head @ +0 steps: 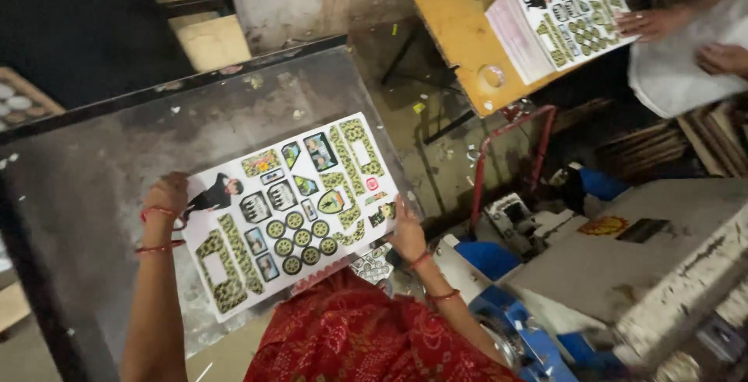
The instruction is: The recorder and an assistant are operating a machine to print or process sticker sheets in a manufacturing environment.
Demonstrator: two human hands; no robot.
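A white printed sheet (292, 210) covered with green camouflage shapes, round discs and small pictures lies on a grey metal table (101, 164). My left hand (165, 195) grips its left edge, with red bangles on the wrist. My right hand (407, 230) grips its right edge near the table's corner. The sheet is flat and tilted, its right end farther from me. My red patterned garment (358, 335) fills the bottom middle.
Top right, another person's hands (654, 22) rest on a stack of similar printed sheets (557, 19) on a yellow table (456, 15). A blue and grey machine (615, 273) stands at the right. A red metal frame (514, 144) stands between them on the littered floor.
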